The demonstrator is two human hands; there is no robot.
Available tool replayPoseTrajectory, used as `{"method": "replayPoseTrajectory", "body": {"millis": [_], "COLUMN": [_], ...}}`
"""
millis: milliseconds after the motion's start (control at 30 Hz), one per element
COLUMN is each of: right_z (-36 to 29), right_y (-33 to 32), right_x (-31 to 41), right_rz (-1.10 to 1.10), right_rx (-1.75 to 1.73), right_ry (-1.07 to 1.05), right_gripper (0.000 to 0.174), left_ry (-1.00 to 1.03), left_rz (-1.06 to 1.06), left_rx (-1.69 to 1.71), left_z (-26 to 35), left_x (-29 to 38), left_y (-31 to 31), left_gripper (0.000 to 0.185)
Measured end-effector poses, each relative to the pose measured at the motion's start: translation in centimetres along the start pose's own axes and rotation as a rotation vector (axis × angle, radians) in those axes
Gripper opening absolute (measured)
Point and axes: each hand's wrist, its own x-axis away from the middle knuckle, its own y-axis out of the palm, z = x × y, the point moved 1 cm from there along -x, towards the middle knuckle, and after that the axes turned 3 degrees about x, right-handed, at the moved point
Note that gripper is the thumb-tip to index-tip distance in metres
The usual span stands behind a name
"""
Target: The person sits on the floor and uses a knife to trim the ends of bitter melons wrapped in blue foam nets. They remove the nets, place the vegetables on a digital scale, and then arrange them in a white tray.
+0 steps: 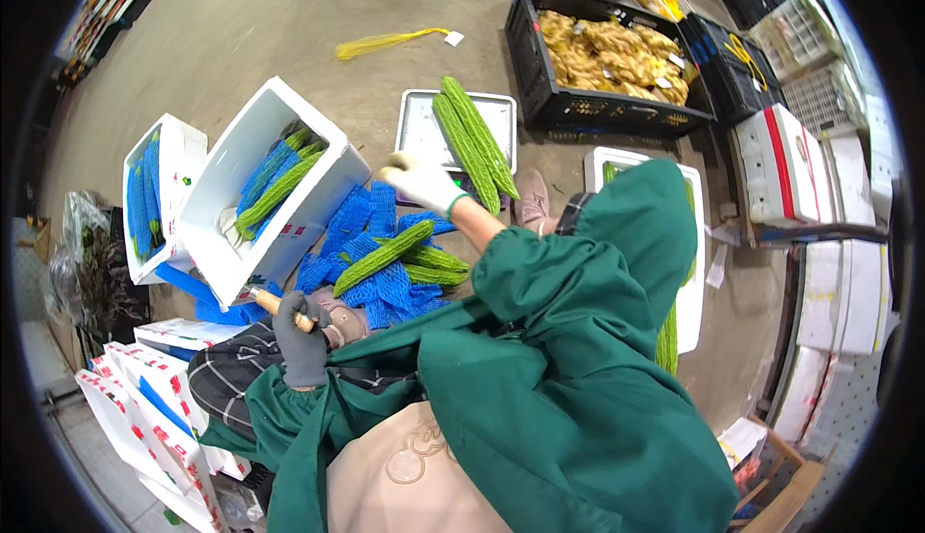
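Observation:
My left hand (300,334), in a grey glove, grips the wooden handle (271,304) of a tool; its short visible metal end lies by the foam box's corner. My right hand (419,177), in a white glove, is at the near left edge of a scale (415,124); its fingers are partly blurred. Two bitter melons (473,143) lie on the scale, overhanging its near edge. Between my hands, several loose bitter melons (383,258) rest on a heap of blue foam net sleeves (354,222). A tilted white foam box (318,186) holds bitter melons, some in blue nets.
A smaller foam box (188,153) with netted melons stands far left. Another foam box (694,330) with melons is at my right. A black crate (614,110) of ginger stands beyond the scale. A yellow net bag (376,45) lies on the floor; stacked foam boxes (842,294) line the right.

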Motion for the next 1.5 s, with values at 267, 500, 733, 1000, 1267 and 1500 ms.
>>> {"method": "replayPoseTrajectory", "body": {"millis": [267,500,733,1000,1267,1500], "right_z": [6.4,8.4,12.3,13.2,14.2,14.5], "right_y": [-1.5,-1.1,-2.5,-3.1,-3.2,-3.6], "right_x": [-1.8,-3.9,-4.7,-5.4,-5.8,-6.7], "right_rz": [0.183,0.298,0.308,0.358,0.233,0.223], "right_rx": [0.176,0.341,0.617,0.853,0.94,0.906], "right_ry": [0.204,0.173,0.244,0.18,0.331,0.447], "right_gripper": [0.054,0.054,0.068,0.073,0.098,0.108], "left_ry": [-0.284,-0.238,-0.143,-0.548,-0.623,-0.642], "left_rz": [0.029,0.038,-0.143,0.193,0.194,0.27], "left_rx": [0.297,0.115,0.002,0.284,0.323,0.369], "left_z": [1.3,1.1,0.6,2.4,2.4,2.1], "left_x": [-0.5,-0.4,-0.6,-1.8,-2.0,-2.0], "left_y": [2.2,1.9,2.2,4.7,4.3,3.7], "left_gripper": [0.021,0.02,0.008,0.02,0.017,0.017]}}
